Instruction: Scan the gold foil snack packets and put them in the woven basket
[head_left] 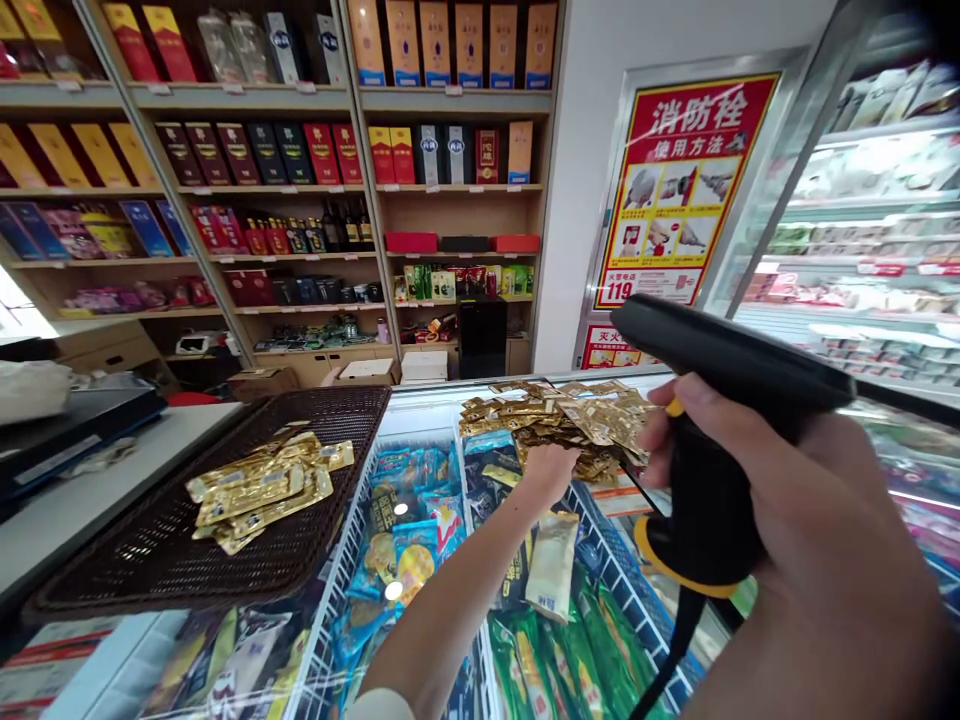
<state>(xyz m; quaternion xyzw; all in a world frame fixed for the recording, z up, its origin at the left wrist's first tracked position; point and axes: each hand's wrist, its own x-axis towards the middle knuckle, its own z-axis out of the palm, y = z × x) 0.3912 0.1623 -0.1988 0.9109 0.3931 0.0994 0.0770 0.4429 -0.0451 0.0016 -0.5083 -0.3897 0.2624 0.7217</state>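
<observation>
My right hand [795,500] grips a black barcode scanner [727,350] with yellow trim, its head raised and aimed left, a thumb near the yellow trigger. A cable hangs from its handle. Reaching forward over the freezer, my left hand [551,475] is at the near edge of a heap of gold foil packets [600,415] on the glass top. Its fingers are curled down against the packets and mostly hidden, so what they hold cannot be made out. More gold packets [270,485] lie in a loose stack inside a dark brown woven tray [330,405] at left.
Beneath the glass, white wire baskets [461,500] hold blue ice-cream packs [416,560] and green packs [540,660]. A counter [180,440] stands left of the tray. Boxed goods fill shelves [360,190] behind; a red fire-hydrant poster [686,190] and a lit fridge [885,220] are at right.
</observation>
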